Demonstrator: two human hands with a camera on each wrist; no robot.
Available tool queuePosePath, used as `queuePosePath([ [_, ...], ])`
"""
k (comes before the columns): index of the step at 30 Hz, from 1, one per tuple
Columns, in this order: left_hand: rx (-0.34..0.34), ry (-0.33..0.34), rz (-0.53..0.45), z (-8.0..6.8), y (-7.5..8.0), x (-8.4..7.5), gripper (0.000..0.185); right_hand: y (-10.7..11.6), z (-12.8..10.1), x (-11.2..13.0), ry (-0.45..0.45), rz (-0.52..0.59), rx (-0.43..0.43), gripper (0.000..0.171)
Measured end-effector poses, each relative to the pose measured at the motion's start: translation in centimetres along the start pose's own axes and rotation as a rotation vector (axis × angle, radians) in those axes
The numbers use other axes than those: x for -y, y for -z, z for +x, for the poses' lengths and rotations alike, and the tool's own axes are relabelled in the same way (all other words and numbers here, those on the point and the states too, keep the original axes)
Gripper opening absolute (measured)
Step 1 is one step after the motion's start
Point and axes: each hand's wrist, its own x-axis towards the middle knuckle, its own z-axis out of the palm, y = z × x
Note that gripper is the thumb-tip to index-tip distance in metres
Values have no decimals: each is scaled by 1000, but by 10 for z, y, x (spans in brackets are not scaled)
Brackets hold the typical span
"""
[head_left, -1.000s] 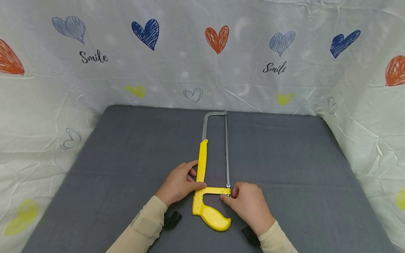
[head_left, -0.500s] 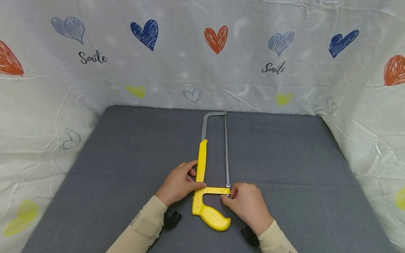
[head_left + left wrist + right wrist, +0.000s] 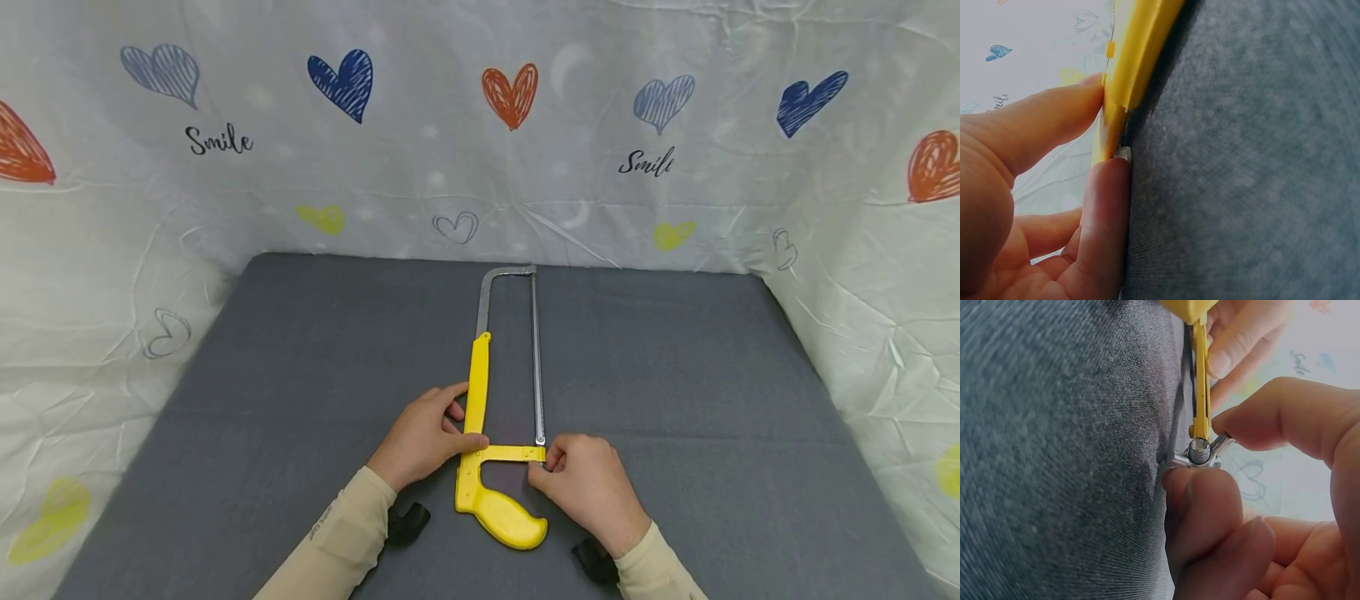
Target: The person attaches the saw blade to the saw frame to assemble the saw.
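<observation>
A hacksaw (image 3: 478,383) with a yellow handle and a grey metal front lies flat in the middle of the table, its handle toward me. The blade (image 3: 537,358) runs along its right side. With thumb and fingers on either side, my left hand (image 3: 420,433) holds the yellow frame near the crosspiece. At the crosspiece's right end, my right hand (image 3: 588,492) has thumb and fingers on a metal wing nut (image 3: 1200,454) on a threaded stud. Seen from the head, the fingers mostly hide this nut; the right wrist view shows its wings.
Dark grey cloth (image 3: 675,375) covers the table. A white curtain (image 3: 435,150) printed with hearts stands behind it and on both sides. Black wrist-camera pieces (image 3: 408,524) stick out below the wrists.
The right thumb has shifted slightly to the right at the wing nut. The left hand and the hacksaw stay in place.
</observation>
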Motion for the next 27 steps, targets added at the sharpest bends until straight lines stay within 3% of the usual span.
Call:
queuePosePath([
  [12,-4,-2,-6,0,-1,1,91,2,2,-5,-5,43,37,19],
  [21,-3,-1,-8,1,-1,1,91,3,3,-5,-84,76,92,26],
  [27,0,0,-9,1,-1,1,91,2,3,-7,-43,69,74,19],
])
